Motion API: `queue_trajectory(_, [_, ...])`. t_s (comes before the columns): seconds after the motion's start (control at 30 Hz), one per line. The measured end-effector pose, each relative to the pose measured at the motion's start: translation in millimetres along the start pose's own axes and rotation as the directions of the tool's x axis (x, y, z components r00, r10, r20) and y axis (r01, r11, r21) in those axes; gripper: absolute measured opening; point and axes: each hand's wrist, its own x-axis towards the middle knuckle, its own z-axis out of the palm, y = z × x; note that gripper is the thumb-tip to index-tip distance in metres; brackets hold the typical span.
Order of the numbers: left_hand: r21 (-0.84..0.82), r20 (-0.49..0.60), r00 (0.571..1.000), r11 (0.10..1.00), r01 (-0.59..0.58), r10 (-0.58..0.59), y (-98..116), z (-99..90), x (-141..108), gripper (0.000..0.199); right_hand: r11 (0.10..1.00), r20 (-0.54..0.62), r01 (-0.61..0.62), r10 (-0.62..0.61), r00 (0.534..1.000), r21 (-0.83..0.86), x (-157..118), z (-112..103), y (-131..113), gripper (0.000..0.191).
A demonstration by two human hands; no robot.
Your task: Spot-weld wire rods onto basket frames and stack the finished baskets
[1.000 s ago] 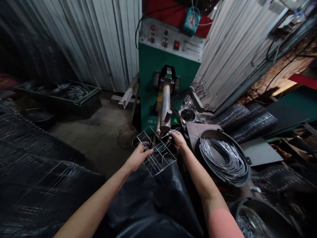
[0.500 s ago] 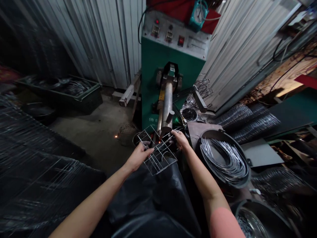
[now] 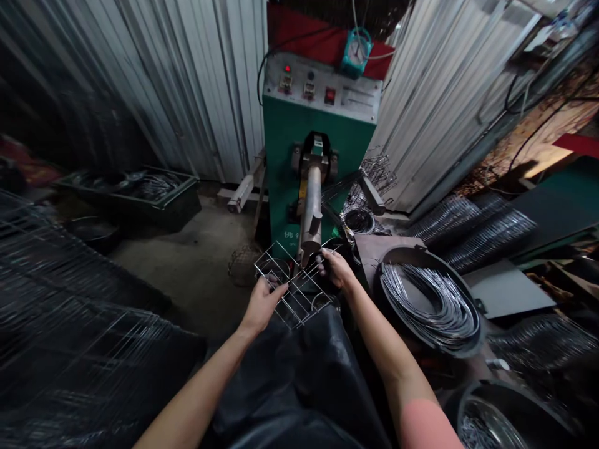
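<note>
A small wire grid lies tilted under the metal arm of a green machine. My left hand grips the grid's left side, thumb on top and fingers partly hidden below. On the right, my right hand pinches a wire at the grid's upper right edge, close to the tip of the machine arm. The arm's pointed tip meets the grid between my two hands. Dark cloth covers my lap just below the grid.
A round pan of bent wires stands at the right, with another pan below it. Stacked dark wire mesh fills the left. A green bin sits on the floor by the corrugated wall.
The glow at the arm's tip and the spark on the floor at the left are gone. The view has tilted slightly, so the machine appears lower. Both hands keep their hold.
</note>
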Motion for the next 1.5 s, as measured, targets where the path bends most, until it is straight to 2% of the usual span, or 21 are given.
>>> queue_trajectory(0.1, [-0.020, -0.032, 0.999, 1.000, 0.005, -0.006, 3, -1.2, 0, 0.034, 1.000, 0.006, -0.001, 0.001, 1.000, 0.013, 5, 3, 1, 0.025])
queue_trajectory(0.33, [-0.018, -0.029, 0.999, 0.999, 0.042, -0.042, 19, -0.2, -3, 0.032, 1.000, 0.030, 0.013, -0.013, 0.999, 0.006, 16, 3, 0, 0.023])
queue_trajectory(0.77, [-0.061, -0.062, 0.997, 0.997, 0.038, -0.042, 17, -0.3, 8, 0.036, 1.000, 0.053, -0.002, 0.001, 0.999, 0.015, 32, -4, 2, 0.022])
queue_trajectory(1.03, [-0.062, -0.060, 0.992, 0.993, 0.104, -0.108, 19, -0.4, 13, 0.042, 1.000, 0.053, 0.013, -0.013, 0.999, 0.006, 39, -7, 3, 0.022])
queue_trajectory(1.5, [-0.057, 0.002, 0.991, 0.989, 0.136, -0.136, 22, -4.6, 15, 0.035, 0.998, 0.063, 0.006, -0.009, 0.998, 0.057, 40, -10, 10, 0.025])
